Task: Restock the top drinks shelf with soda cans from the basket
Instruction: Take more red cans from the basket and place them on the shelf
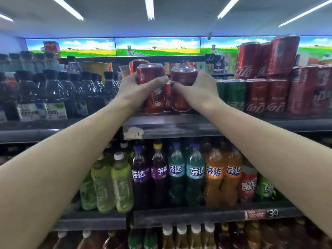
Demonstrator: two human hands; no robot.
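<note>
At twelve o'clock from us, up on the top drinks shelf [172, 123], we have a red soda can in each hand. Our left hand [138, 87] has its fingers curled round the left can [150, 73], and our right hand [199, 87] grips the right can [183, 74] the same way, thumbs nearly touching between them. Both cans sit at the level of a second tier, above the standing red cans [156, 101] of the bottom row; whether they already rest on those tops we cannot tell, as our hands hide the joint.

To do this step well, we should set each can's base squarely into the rim of the can beneath, upright, and feel it seat before loosening our grip. We judge the stack is easily toppled, so let go of one can at a time and draw each hand straight back toward six o'clock, not sideways. At three o'clock a stacked block of red cans [265, 58] shows the pattern to match; at nine o'clock stand dark bottles [53, 90]. The basket is out of view.
</note>
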